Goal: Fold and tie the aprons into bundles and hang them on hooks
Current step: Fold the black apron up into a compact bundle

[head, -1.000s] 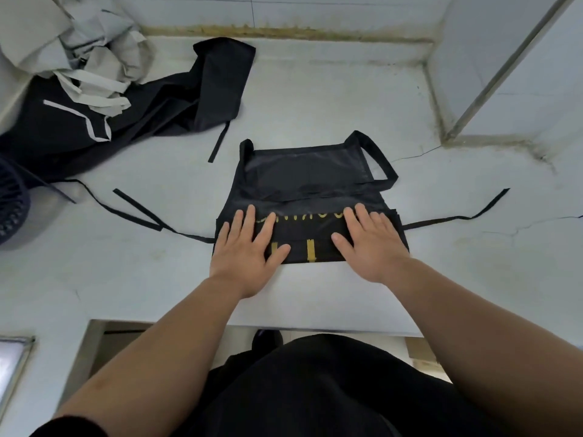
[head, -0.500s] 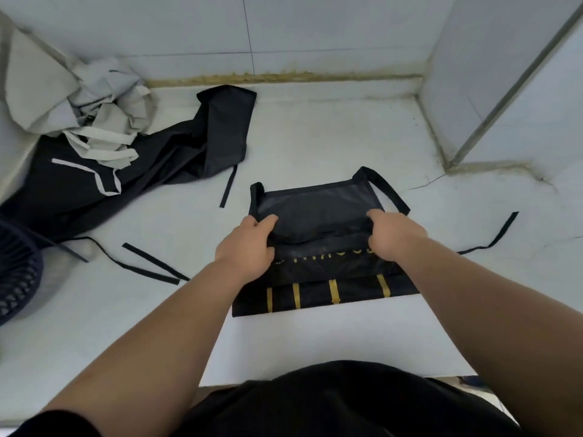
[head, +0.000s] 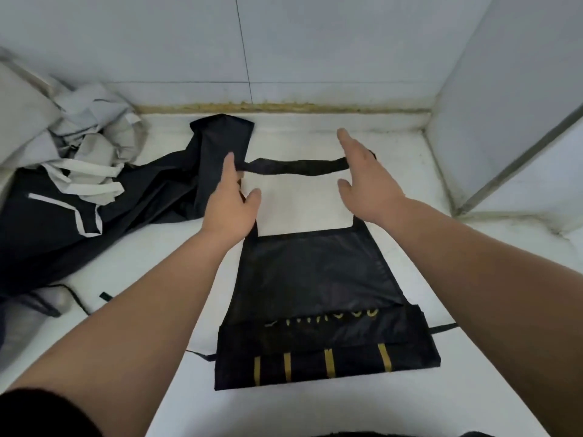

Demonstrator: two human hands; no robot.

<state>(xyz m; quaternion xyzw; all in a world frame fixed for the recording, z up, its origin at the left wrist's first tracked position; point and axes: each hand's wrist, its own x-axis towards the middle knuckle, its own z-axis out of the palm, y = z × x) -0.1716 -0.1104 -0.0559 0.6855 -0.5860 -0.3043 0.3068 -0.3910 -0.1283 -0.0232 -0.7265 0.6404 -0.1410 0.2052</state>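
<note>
Black apron (head: 315,279) flat on the white worktop (head: 473,294), gold-striped lower part folded up, bib reaching away. Beyond the bib, left hand (head: 232,200) and right hand (head: 369,181), both flat with straight fingers, well apart inside the neck strap (head: 296,167), stretching it taut. Best done with even tension: lay the strap straight and centred on the bib before folding. Heap of other aprons (head: 94,190) left of the apron.

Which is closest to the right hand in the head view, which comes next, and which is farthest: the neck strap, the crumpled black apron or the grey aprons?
1. Neck strap: touching the right hand, stretched to its left.
2. Crumpled black apron: across, past the left hand.
3. Grey aprons: far left corner.
</note>
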